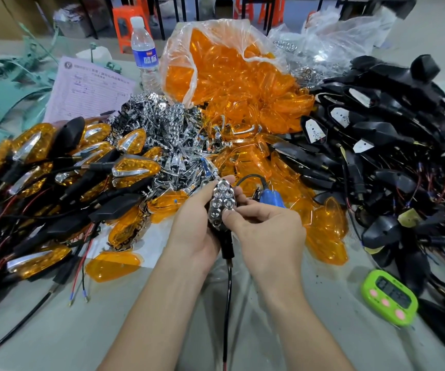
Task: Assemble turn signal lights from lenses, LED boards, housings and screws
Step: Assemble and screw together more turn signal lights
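My left hand [193,226] grips a black housing [226,246] with a chrome honeycomb reflector [222,203] seated in its face; its black wire hangs down toward me. My right hand [266,231] holds the same unit from the right, thumb pressing on the reflector. Behind my hands lies a heap of loose chrome reflectors [167,135]. Orange lenses [242,84] spill from a clear bag across the middle of the table. Black housings with LED boards [376,145] are piled at the right. Finished orange-lensed lights [55,167] are stacked at the left.
A blue-handled tool [270,199] lies just behind my right hand. A green timer [389,297] sits at the right front. A water bottle [143,49] and a pink form [87,89] stand at the back left. Loose wires [79,287] trail over the grey table.
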